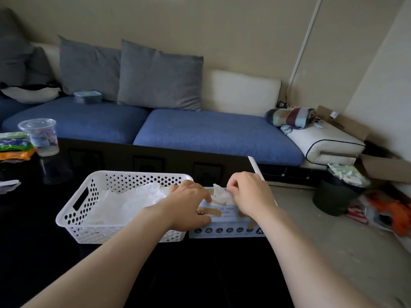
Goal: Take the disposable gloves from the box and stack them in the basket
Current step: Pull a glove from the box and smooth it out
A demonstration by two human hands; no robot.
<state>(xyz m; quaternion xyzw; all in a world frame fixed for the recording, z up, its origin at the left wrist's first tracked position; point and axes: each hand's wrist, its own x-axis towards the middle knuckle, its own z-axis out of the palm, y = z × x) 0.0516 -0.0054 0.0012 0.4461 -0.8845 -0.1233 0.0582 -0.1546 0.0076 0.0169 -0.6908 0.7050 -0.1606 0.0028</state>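
**On the dark table: one more glove to pull out**

On top of the box [226, 227], right at the slot, pinched between the fingertips of the right hand [249, 192]: a crumpled white glove [220, 195], partly out. Held down by the left hand [189, 205], thumb on the front of the box and fingers curled over the top near the slot. Just left of the box, maybe touching it: the white basket [75, 216], with a soft pile of gloves [124, 203] already inside.

Pull slowly and straight up. Keep hold of only one glove. On getting two at once, shake gently to drop the extra one back. Keep pressing down on the box, so as not to lift it off the table [33, 252]. Probably a light box, so easy to drag along by mistake.

Once free, carry the glove over to the basket. Lift high enough to clear the basket wall. Lay flat on top of the pile, then smooth out with straight fingers to stack neatly and not bunch up.

Hard to tell how many gloves left inside the box.
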